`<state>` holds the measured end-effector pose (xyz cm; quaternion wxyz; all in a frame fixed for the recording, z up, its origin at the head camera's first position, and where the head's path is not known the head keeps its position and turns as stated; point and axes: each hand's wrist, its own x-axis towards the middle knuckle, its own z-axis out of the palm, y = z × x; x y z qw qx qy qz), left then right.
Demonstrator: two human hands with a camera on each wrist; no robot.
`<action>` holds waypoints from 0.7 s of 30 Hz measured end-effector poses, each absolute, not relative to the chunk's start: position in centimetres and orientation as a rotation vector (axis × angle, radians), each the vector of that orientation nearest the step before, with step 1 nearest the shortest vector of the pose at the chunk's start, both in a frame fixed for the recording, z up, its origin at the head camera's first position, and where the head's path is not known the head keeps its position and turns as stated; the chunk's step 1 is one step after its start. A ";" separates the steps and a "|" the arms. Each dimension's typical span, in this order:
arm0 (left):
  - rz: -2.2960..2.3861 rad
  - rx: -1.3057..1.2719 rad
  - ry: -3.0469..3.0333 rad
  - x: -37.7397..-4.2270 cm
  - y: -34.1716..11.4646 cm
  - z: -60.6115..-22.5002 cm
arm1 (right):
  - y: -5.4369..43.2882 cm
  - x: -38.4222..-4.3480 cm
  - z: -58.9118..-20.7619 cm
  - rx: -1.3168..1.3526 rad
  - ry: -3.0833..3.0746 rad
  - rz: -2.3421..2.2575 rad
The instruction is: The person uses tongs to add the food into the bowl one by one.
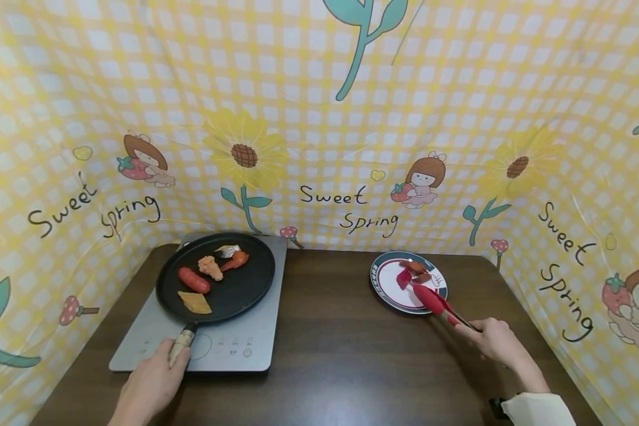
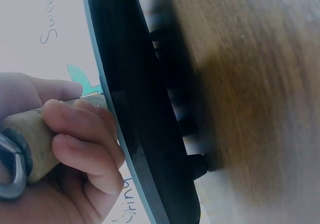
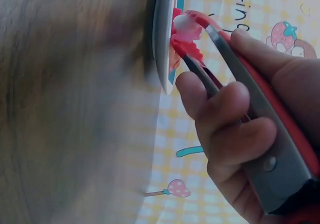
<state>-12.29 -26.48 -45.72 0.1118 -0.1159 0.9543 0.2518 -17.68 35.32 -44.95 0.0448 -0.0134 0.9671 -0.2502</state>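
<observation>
White right sleeve, black wristband

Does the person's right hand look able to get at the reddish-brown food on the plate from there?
Probably yes: the right hand holds red-tipped tongs that reach over the plate, close to the reddish-brown food, with nothing visibly blocking the way.

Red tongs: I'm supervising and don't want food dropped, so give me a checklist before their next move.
1. Red tongs gripped by the right hand: ok.
2. Tong tips at the plate: ok.
3. Food firmly pinched between the tips: cannot tell.
4. Frying pan steadied, left hand gripping its handle: ok.
5. Sausage inside the pan's rim: ok.
6. Induction cooktop switched off: cannot tell.
</observation>
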 end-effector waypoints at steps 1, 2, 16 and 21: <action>0.738 -0.341 2.801 -12.2 -26.5 -45.8 | 35.4 -17.7 -45.0 -0.033 2.938 -0.788; 0.738 -0.342 2.800 -12.2 -26.5 -45.8 | 35.5 -17.8 -45.1 -0.011 2.923 -0.807; 0.744 -0.348 2.799 -12.2 -26.4 -45.7 | 35.5 -18.5 -44.9 0.067 2.862 -0.973; 0.730 -0.346 2.808 -12.2 -26.5 -45.8 | 35.5 -18.8 -45.5 0.115 2.778 -1.088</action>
